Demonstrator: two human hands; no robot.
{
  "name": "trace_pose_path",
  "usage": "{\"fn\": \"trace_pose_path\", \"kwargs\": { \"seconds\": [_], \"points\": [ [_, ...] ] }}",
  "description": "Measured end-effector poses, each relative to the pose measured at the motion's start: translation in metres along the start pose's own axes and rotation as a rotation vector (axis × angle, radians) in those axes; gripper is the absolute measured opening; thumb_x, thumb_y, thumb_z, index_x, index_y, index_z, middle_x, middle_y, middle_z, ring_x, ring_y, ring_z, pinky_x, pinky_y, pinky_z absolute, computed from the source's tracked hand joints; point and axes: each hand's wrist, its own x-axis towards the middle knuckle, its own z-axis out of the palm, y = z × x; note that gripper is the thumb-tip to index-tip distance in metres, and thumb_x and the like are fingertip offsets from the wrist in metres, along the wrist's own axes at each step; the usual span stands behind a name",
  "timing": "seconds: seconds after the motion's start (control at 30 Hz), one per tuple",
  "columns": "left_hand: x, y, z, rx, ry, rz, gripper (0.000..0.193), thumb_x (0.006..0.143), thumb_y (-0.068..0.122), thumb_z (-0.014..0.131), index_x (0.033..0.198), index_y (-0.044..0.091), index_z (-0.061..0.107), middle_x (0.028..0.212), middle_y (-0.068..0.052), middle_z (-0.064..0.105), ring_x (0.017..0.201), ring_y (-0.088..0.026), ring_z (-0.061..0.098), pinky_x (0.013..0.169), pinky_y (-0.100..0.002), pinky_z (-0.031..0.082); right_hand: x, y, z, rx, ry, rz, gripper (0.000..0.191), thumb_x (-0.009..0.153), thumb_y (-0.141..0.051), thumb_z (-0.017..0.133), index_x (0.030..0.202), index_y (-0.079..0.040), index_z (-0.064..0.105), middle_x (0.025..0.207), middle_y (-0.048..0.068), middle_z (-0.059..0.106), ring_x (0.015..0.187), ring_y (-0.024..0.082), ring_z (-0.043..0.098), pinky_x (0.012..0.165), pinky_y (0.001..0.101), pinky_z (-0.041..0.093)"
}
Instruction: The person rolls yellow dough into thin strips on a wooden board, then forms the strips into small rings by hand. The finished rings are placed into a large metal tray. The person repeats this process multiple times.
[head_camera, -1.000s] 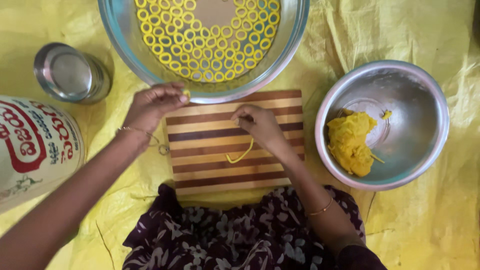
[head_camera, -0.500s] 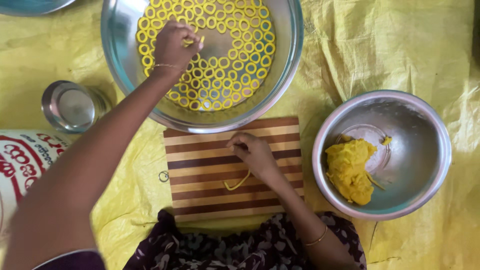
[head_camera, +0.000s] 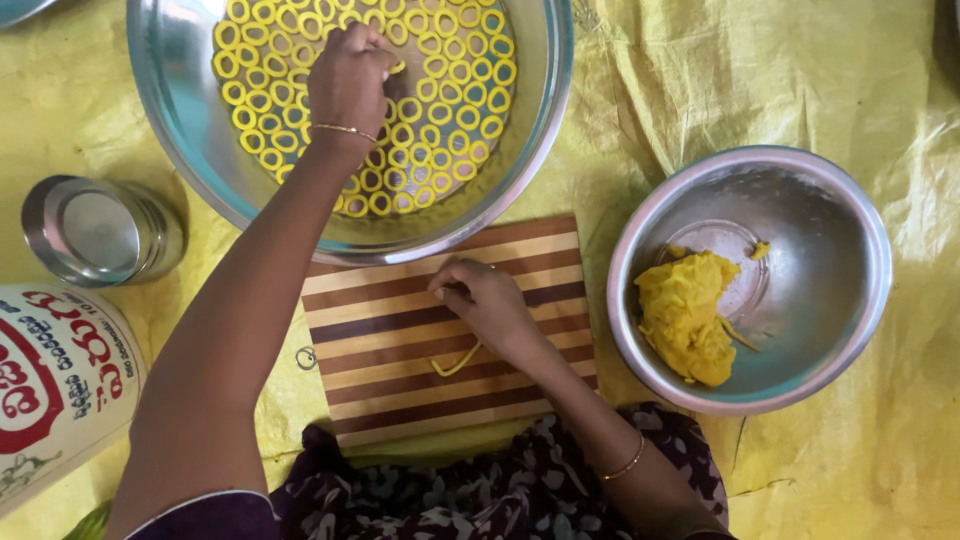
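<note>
I look down on a yellow sheet (head_camera: 800, 80) spread on the floor. Largest on it is the wide steel basin (head_camera: 545, 110), its bottom covered in rows of small yellow dough rings (head_camera: 455, 95). To the right sits a steel bowl (head_camera: 860, 240) with a lump of dough (head_camera: 685, 315) in it. Below the basin lies the striped board (head_camera: 400, 395), its top edge tucked under the basin rim. At far left are a white sack (head_camera: 60, 390) with red print and a lidded steel tin (head_camera: 95, 232).

My left hand (head_camera: 348, 85) is out over the basin, fingers pinched together on a ring at the edge of the rows. My right hand (head_camera: 490, 300) rests on the board, fingers curled down on one end of a thin dough strand (head_camera: 455, 362); how tightly it grips, I cannot tell.

As I judge it, placing well means setting the ring down just beside its neighbours without overlapping, and releasing gently so the loop keeps its shape. The strand wants even, light pressure so it stays uniform.
</note>
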Motion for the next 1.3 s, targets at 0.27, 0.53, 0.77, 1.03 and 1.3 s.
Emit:
{"fn": "trace_pose_path", "kwargs": {
  "seconds": [0.27, 0.53, 0.77, 1.03, 1.3],
  "points": [
    [-0.01, -0.004, 0.0, -0.105, 0.008, -0.096, 0.024, 0.086, -0.001, 0.074, 0.101, 0.016, 0.081, 0.106, -0.003, 0.066, 0.103, -0.025, 0.064, 0.083, -0.04, 0.055, 0.0, 0.0, 0.001, -0.046, 0.003, 0.013, 0.01, 0.092, -0.01, 0.07, 0.101, -0.005, 0.07, 0.101, 0.009, 0.074, 0.089, 0.025, 0.074, 0.077, 0.0353, 0.058],
    [-0.001, 0.001, 0.006, -0.158, -0.093, -0.402, 0.021, 0.092, -0.001, 0.071, 0.111, 0.006, 0.069, 0.094, -0.005, 0.074, 0.087, -0.023, 0.072, 0.075, -0.04, 0.056, 0.0, -0.002, -0.001, -0.05, -0.008, 0.042, 0.01, 0.093, -0.011, 0.07, 0.1, -0.005, 0.07, 0.102, 0.009, 0.074, 0.089, 0.025, 0.074, 0.078, 0.0356, 0.059],
    [0.015, 0.012, 0.026, -0.657, -0.024, -0.71, 0.04, 0.089, -0.007, 0.067, 0.125, 0.006, 0.059, 0.098, -0.005, 0.077, 0.085, -0.012, 0.078, 0.074, -0.026, 0.064, 0.0, -0.002, -0.002, -0.081, -0.018, 0.049, 0.01, 0.092, -0.011, 0.07, 0.1, -0.005, 0.069, 0.1, 0.009, 0.074, 0.086, 0.025, 0.073, 0.076, 0.036, 0.058],
    [0.02, 0.013, 0.03, -0.918, 0.165, -0.684, 0.049, 0.09, -0.018, 0.062, 0.133, 0.003, 0.053, 0.105, -0.007, 0.069, 0.08, -0.012, 0.065, 0.068, -0.025, 0.059, -0.001, -0.003, -0.003, -0.053, -0.016, 0.027, 0.009, 0.093, -0.01, 0.069, 0.1, -0.004, 0.07, 0.1, 0.009, 0.073, 0.089, 0.025, 0.073, 0.078, 0.0356, 0.058],
    [0.015, 0.029, 0.028, -0.957, 0.045, -0.875, 0.048, 0.09, -0.014, 0.057, 0.134, 0.005, 0.05, 0.096, -0.007, 0.075, 0.079, -0.011, 0.073, 0.067, -0.025, 0.06, -0.001, -0.006, -0.004, -0.047, -0.017, 0.045, 0.01, 0.093, -0.01, 0.069, 0.1, -0.003, 0.07, 0.099, 0.009, 0.073, 0.088, 0.025, 0.073, 0.078, 0.0352, 0.058]
  ]
}}
